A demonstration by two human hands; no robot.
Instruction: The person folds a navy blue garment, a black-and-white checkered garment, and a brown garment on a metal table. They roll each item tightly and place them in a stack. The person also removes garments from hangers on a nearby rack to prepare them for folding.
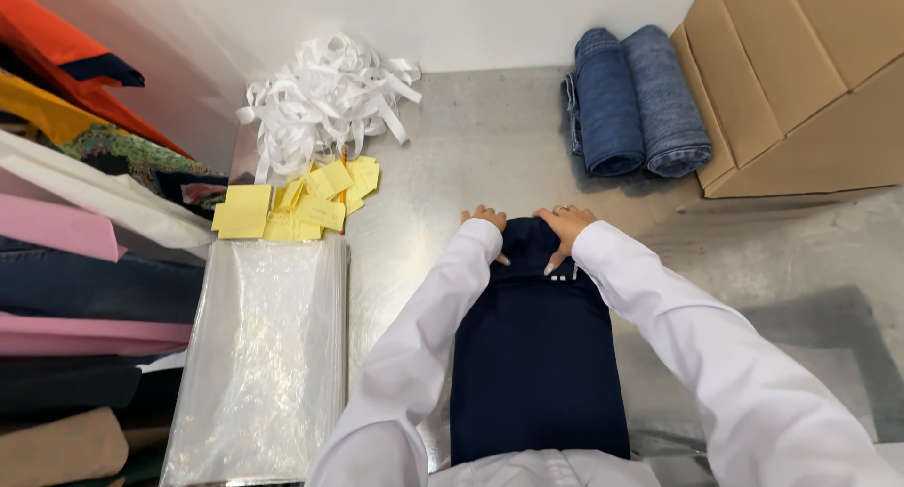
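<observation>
A dark navy folded garment (537, 355) lies lengthwise on the grey metal table (471, 138), reaching from my body to the table's middle. My left hand (486, 221) rests on its far left corner, fingers curled over the edge. On the far right corner sits my right hand (563, 229), fingers spread and pressing down on the cloth, a ring on one finger. Both arms are in white sleeves. The far end of the garment looks bunched or rolled under my hands.
Two rolled blue denim pieces (636, 101) lie at the back beside a cardboard box (800, 82). A heap of white strips (325, 96), yellow paper tags (301, 200) and a stack of clear plastic bags (264, 355) sit left. Folded fabrics (75, 223) pile at far left.
</observation>
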